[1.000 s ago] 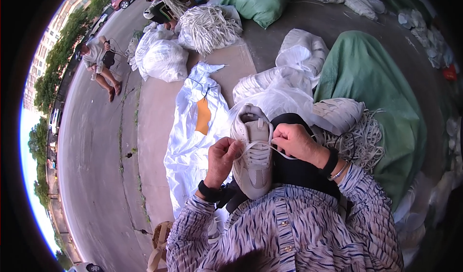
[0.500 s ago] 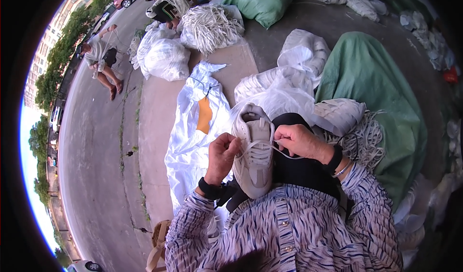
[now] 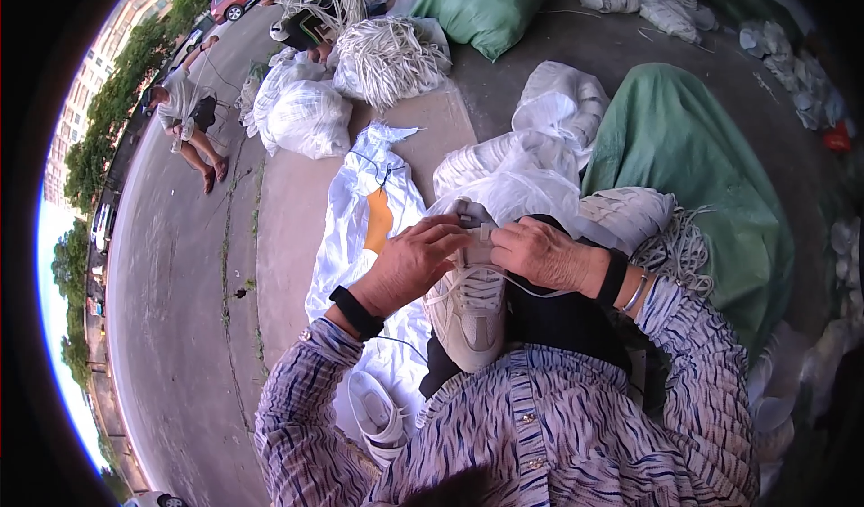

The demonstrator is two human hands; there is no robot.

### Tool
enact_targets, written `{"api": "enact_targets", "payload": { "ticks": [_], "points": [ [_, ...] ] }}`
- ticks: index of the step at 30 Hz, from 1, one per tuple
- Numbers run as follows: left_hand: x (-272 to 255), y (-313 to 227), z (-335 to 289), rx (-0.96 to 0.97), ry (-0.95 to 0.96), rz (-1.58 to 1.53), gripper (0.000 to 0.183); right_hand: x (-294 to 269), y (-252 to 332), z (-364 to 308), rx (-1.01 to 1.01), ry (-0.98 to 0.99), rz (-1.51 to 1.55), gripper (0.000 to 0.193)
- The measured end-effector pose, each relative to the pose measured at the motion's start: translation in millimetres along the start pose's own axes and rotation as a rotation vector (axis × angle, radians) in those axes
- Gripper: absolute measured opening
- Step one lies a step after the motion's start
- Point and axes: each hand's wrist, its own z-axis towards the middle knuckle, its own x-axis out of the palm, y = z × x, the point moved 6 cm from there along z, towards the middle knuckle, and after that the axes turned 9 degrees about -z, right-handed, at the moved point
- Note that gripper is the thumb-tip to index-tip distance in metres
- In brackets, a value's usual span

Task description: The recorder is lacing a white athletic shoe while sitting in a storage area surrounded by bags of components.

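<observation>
A beige-grey sneaker rests on my dark-trousered lap, toe toward me, with pale laces crossed over its front. Both hands are at the top of its tongue. My left hand has its fingers bent over the left side of the opening, gripping the shoe there. On the other side, the closed fingers of my right hand pinch at the upper eyelets. A loose length of lace curves out beneath that hand. The exact hold of the fingertips is partly hidden.
Left of my lap lies a crumpled white sheet with a white shoe on it. Ahead are clear bags of shoes, a lace heap and a green sack. A person stands on the pavement at left.
Both hands have moved from holding the lace out to the sides up to the sneaker's tongue. My left arm has swung outward, and the white shoe beside me is more exposed.
</observation>
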Motion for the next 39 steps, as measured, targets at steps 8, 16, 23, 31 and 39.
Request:
{"api": "enact_targets", "payload": {
  "ticks": [8,16,23,31,39],
  "points": [
    [20,0,7,0.132,0.47,0.038,0.02,20,-14,15,0.324,0.632,0.311,0.016],
    [40,11,3,-0.295,0.439,-0.008,0.007,23,-9,6,0.35,0.214,0.211,0.011],
    [46,38,-19,-0.799,-0.067,-1.31,0.024,14,-47,11,0.759,-0.15,1.456,0.019],
    [46,28,-25,-0.689,-0.122,-1.342,0.019,29,-2,25,0.691,-0.188,0.915,0.017],
    [30,21,-9,-0.606,0.002,-1.18,0.033,-130,-30,44,0.384,-0.606,1.2,0.007]
  ]
}}
